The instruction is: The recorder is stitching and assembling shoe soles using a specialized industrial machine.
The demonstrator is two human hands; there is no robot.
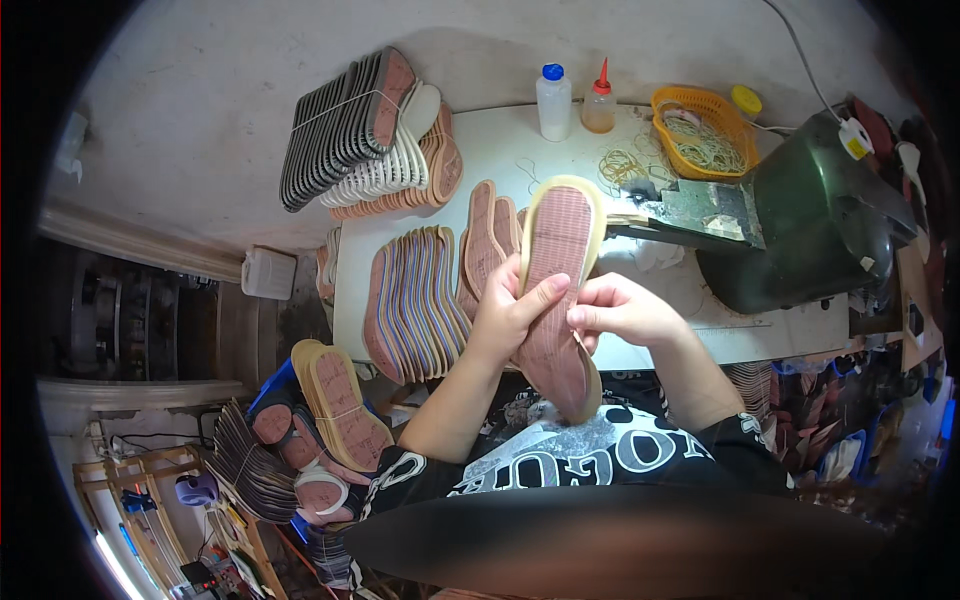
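A shoe insole [562, 230], reddish-brown with a cream border round one end, is held up over the table's front edge. My left hand [512, 315] grips its middle from the left side, thumb across the face and fingers behind. My right hand [628, 308] is closed on its right edge in a pinch between thumb and fingers. The lower end of the insole hangs in front of my dark printed shirt [590, 455]. Just beyond my left hand, a few loose insoles [482, 235] lie on the table.
Left of my hands stands a row of insoles [415, 305]; tied stacks [345, 130] lean behind. A green machine [800, 220] reaches in from the right. At the back are two bottles [553, 105] and an orange basket [715, 165] of bands. More insoles [345, 405] fill a low bin.
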